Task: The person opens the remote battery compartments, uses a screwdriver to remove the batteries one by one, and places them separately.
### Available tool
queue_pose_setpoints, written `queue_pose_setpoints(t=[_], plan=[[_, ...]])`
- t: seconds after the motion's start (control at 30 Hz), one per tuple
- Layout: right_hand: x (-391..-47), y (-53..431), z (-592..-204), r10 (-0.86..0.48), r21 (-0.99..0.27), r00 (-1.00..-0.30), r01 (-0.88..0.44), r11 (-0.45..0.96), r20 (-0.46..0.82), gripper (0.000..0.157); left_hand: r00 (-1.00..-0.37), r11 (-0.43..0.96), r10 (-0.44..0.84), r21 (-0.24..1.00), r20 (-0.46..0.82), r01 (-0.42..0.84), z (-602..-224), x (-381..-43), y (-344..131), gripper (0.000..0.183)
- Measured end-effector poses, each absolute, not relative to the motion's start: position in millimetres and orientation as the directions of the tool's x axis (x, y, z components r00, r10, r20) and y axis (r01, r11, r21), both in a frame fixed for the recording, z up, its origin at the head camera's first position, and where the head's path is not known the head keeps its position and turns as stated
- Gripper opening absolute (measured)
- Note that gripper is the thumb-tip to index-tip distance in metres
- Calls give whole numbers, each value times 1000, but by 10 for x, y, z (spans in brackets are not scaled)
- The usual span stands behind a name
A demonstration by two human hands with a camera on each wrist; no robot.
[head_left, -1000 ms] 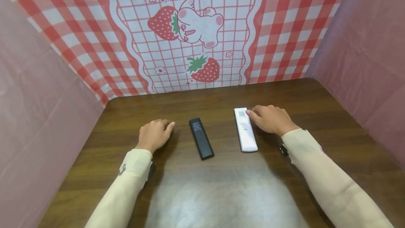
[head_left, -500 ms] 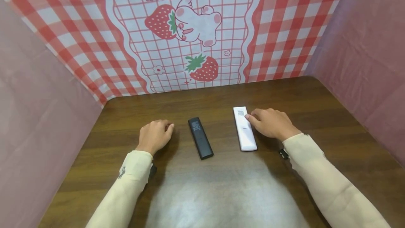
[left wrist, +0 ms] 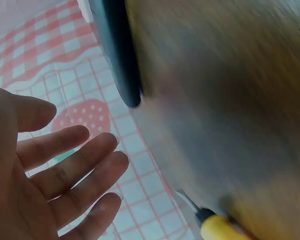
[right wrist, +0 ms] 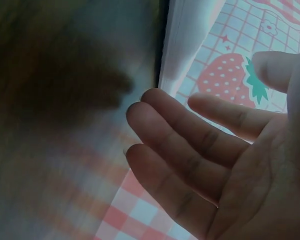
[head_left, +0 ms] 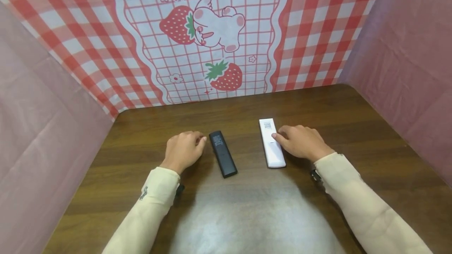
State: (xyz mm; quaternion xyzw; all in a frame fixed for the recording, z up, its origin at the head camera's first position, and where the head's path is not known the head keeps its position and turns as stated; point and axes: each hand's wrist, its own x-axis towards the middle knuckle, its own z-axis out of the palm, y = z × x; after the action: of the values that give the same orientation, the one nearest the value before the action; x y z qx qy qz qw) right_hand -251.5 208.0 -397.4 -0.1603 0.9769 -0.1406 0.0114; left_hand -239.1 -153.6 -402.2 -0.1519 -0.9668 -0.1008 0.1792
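A black remote control (head_left: 223, 154) lies on the wooden table, its label side up. My left hand (head_left: 185, 150) is just left of its far end, fingers loosely bent and holding nothing. In the left wrist view the fingers of that hand (left wrist: 75, 175) are spread apart, near the dark remote (left wrist: 117, 50). A white remote control (head_left: 272, 144) with a printed code lies to the right. My right hand (head_left: 300, 142) is beside it, thumb tip overlapping its right edge. The right wrist view shows relaxed, empty fingers (right wrist: 190, 155) below the white remote (right wrist: 182, 45).
A screwdriver-like tool with a yellow handle (left wrist: 220, 227) and thin metal tip shows in the left wrist view; the left hand hides it from the head camera. A strawberry-print cloth (head_left: 219, 30) hangs behind the wooden table (head_left: 247, 214). Pink cloth (head_left: 399, 58) covers both sides.
My left hand has moved right, closer to the black remote control. My right hand has slid slightly nearer to me along the white remote control. Both remotes stay in place.
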Motion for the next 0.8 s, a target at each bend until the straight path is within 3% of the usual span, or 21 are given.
queue_pose_setpoints(t=[0.8], plan=[[-2379, 2025, -3984, -313, -241, -950, -304, 922, 4, 47, -892, 895, 278, 241, 358, 375, -3952, -2308, -1083, 26]])
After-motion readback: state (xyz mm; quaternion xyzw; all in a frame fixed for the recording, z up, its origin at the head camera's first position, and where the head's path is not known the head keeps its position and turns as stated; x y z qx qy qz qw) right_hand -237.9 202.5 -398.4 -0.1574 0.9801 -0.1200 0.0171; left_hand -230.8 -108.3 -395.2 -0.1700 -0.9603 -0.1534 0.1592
